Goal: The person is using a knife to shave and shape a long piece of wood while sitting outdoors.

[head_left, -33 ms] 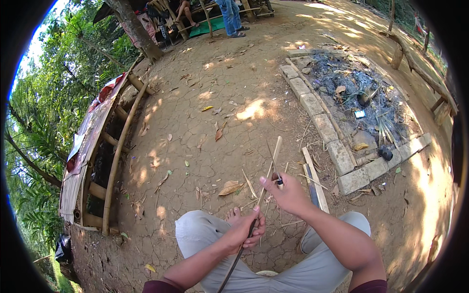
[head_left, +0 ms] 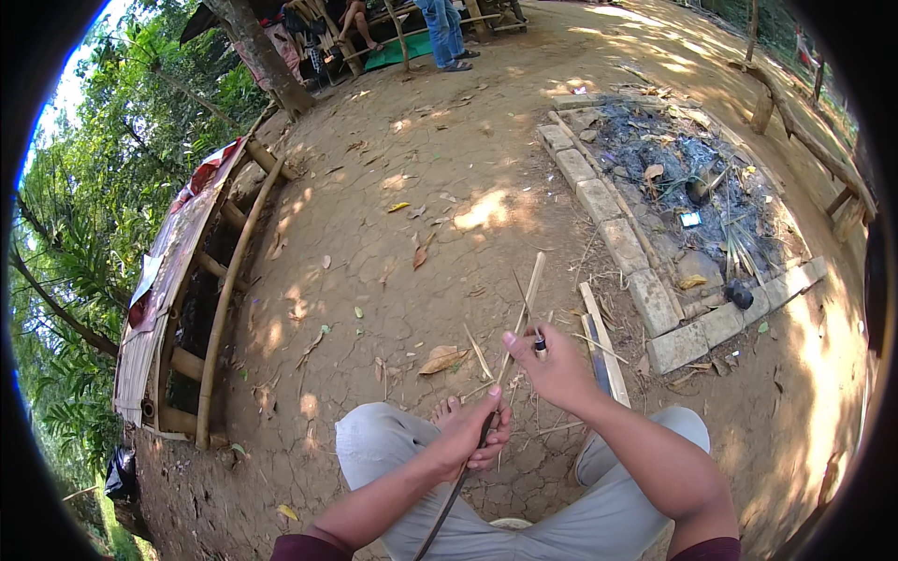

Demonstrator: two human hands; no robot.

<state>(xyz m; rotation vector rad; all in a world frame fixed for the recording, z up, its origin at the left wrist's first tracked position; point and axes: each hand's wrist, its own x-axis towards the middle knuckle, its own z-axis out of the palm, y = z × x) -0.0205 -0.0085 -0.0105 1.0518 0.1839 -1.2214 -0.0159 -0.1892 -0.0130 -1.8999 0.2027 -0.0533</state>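
My left hand [head_left: 477, 435] is closed round a long thin strip [head_left: 441, 519], dark along its lower length and pale above the fingers. The strip slants from between my thighs up toward the right hand. My right hand [head_left: 561, 372] is closed on a small knife [head_left: 540, 344]; the pale end of its dark handle shows beside the fingers, and its thin blade points up and away. The right thumb lies along the pale upper part of the strip. Just beyond the hands, a pale split stick [head_left: 536, 279] rests on the ground.
Pale wooden slats [head_left: 606, 341] with a dark flat piece lie right of my hands. Further right, stone blocks [head_left: 619, 239] border an ash pit [head_left: 720, 187]. A low bamboo platform [head_left: 227, 309] stands left. At the back are a tree trunk [head_left: 257, 51] and a standing person's jeans [head_left: 440, 33].
My right hand has shifted very slightly up along the strip, with the knife in it. My left hand stays almost where it was.
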